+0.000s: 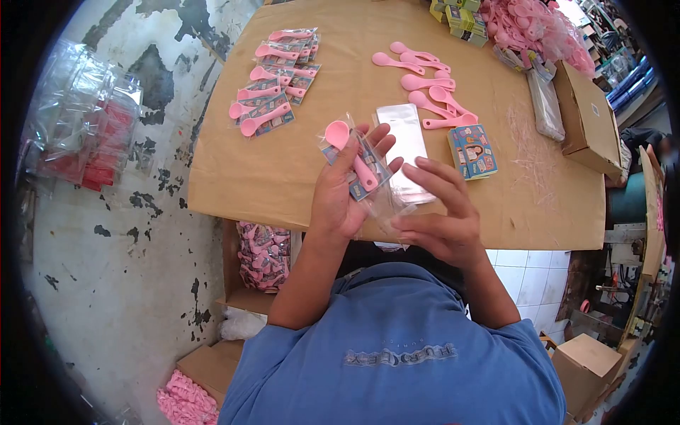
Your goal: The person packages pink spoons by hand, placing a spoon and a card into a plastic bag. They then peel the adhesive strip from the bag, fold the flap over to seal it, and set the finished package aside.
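Observation:
My left hand (336, 195) is closed around a clear plastic bag (388, 205) containing a pink measuring spoon (363, 170) and a blue printed card (361, 190). The spoon's bowl points up and away, under my left thumb. At the bag's loose end, the thumb and fingers of my right hand (446, 216) pinch the clear film. Just beyond, a stack of flat clear bags (405, 142) lies on the table. Right of it sits a stack of blue illustrated cards (473, 151). Several loose pink spoons (428, 83) lie behind these stacks.
Several bagged spoons with cards (265, 117) lie in overlapping rows on the table's left. An open cardboard box (584, 120) and a heap of bagged pink spoons (528, 28) stand at the right. Below the front edge, a carton holds packed spoons (263, 255).

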The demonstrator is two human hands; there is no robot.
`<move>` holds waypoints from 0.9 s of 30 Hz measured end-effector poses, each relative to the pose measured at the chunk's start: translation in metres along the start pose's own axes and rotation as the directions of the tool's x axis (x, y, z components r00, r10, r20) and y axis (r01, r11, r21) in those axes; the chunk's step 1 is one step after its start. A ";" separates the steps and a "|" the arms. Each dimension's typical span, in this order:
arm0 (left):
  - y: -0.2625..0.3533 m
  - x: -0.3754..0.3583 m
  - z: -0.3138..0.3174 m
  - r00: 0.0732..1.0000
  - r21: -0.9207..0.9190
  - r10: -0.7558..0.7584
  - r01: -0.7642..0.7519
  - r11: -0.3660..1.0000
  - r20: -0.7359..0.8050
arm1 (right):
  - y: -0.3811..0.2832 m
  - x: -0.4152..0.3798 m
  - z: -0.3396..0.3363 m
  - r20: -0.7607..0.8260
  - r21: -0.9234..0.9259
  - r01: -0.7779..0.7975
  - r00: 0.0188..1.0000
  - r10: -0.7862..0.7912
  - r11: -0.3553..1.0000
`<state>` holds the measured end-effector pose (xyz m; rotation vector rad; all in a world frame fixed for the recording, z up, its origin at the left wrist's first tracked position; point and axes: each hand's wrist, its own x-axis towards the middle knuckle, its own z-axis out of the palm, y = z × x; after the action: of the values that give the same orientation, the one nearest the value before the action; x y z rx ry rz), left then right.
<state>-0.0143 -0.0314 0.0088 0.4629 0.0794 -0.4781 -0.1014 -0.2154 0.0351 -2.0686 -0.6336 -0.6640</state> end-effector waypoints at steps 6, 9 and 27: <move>-0.004 -0.004 0.014 0.995 0.082 -0.077 0.072 0.994 0.069 | 0.014 0.008 -0.008 0.002 -0.295 -0.048 0.999 0.051 0.954; -0.018 -0.006 0.013 0.981 0.055 -0.178 0.174 0.983 0.076 | 0.018 0.011 0.002 0.024 -0.232 0.021 1.000 -0.016 0.972; -0.003 -0.020 0.021 0.989 0.656 -0.068 -0.035 0.754 0.130 | 0.009 0.016 0.000 0.166 0.452 -0.584 0.797 0.580 0.674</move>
<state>-0.0344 -0.0345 0.0301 1.1265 -0.2422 -0.5522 -0.0844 -0.2171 0.0407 -1.6469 -0.0817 -0.0925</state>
